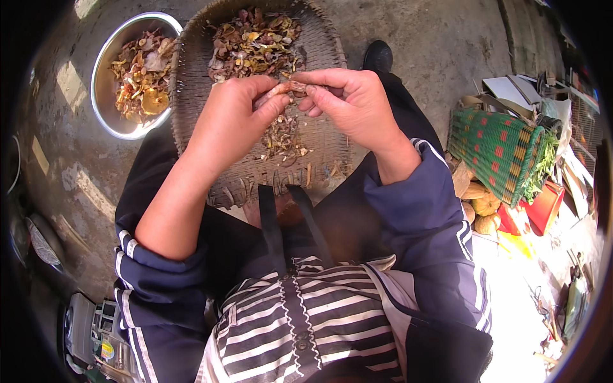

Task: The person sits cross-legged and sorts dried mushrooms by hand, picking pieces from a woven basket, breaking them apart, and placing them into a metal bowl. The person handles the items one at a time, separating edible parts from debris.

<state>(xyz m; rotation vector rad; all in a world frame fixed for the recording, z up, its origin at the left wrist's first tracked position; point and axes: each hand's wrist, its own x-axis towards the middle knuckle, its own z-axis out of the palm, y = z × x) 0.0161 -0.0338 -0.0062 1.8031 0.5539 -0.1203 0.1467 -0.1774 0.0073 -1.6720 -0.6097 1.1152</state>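
Observation:
Between my hands, over a woven basket tray (191,76), is a reddish-brown mushroom piece (289,87). My left hand (244,105) pinches its left end between thumb and fingers. The fingertips of my right hand (342,98) close on its right end. A heap of mixed mushrooms (258,40), yellow and purplish, lies on the tray beyond my hands. Small scraps (285,139) are scattered on the tray just below them. To the left, a shiny metal bowl (103,91) holds more mushrooms (143,72), partly beside the tray's rim.
A green woven basket (495,148) with leafy greens (543,167) lies on the right, near pumpkins (486,205) and a red bag (543,208). My dark shoe (378,56) is beyond the tray on the concrete floor (421,28). Containers (103,330) stand at lower left.

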